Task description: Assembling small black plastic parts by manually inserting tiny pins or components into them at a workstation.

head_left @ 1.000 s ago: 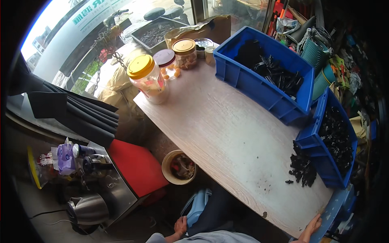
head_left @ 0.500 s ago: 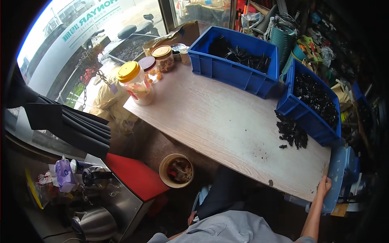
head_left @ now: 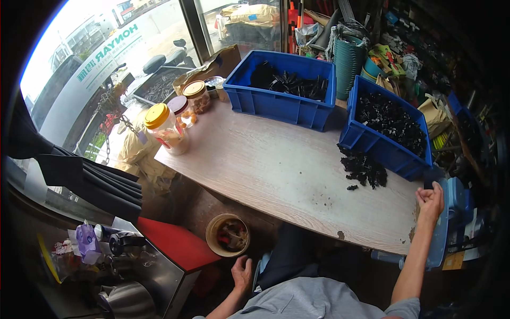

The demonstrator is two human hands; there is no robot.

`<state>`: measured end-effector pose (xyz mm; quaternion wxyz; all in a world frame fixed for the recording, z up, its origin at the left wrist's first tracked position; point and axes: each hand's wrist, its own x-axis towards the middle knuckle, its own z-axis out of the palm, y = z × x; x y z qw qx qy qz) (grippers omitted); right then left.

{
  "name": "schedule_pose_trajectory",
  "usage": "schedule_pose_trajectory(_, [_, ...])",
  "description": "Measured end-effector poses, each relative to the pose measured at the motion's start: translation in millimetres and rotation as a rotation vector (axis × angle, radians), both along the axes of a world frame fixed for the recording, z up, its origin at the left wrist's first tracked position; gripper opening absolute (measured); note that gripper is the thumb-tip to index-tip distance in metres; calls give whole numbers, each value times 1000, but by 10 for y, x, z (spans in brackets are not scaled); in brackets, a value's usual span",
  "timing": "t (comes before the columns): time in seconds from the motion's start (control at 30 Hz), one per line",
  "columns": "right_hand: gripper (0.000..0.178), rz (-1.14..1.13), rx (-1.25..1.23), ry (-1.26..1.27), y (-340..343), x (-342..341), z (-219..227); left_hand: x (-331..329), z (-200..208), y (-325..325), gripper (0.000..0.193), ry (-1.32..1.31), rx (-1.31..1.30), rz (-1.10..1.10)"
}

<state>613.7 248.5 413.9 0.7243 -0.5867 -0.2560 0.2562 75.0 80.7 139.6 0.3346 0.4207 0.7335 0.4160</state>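
Note:
My right hand (head_left: pixel 431 201) is raised over the right end of the pale wooden table (head_left: pixel 255 165). Its fingers are loosely bent and apart, with nothing held. Close to it stands a blue bin (head_left: pixel 385 147) full of small black parts, and a loose pile of black parts (head_left: pixel 364 167) lies against that bin's near side. Beside my lap hangs my left hand (head_left: pixel 243 273), relaxed and seemingly holding nothing, just below a round bucket (head_left: pixel 211 234) with scraps in it.
Another blue bin (head_left: pixel 273 103) with black pieces stands at the table's far edge. At the far left corner are a yellow-lidded jar (head_left: pixel 169 135) and other jars. A red-topped surface (head_left: pixel 170 242) and a steel kettle (head_left: pixel 130 300) are at left. A blue container (head_left: pixel 440 234) sits beyond the table's right end.
My right hand has left the table's right edge and moved up toward the bin, its fingers loosening. My left hand has risen from beside my leg toward the bucket. The view has shifted slightly.

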Motion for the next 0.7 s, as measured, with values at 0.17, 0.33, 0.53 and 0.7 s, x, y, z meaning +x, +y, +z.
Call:
schedule_pose_trajectory(0.17, [23, 520, 40, 8, 663, -1130, -109, 143, 1619, 1183, 23, -102, 518, -132])
schedule_pose_trajectory(0.33, [17, 791, -20, 159, 1113, -1915, -254, 327, 2862, 2467, 39, 349, 876, -340])
schedule_pose_trajectory(0.53, [17, 970, -101, 214, 1965, -2255, -303, 558, 3469, 4299, 61, 568, 810, -379])
schedule_pose_trajectory(0.7, [12, 1045, -137, 266, 2637, -2064, -384, 810, 3543, 6121, 90, 703, 487, -421])
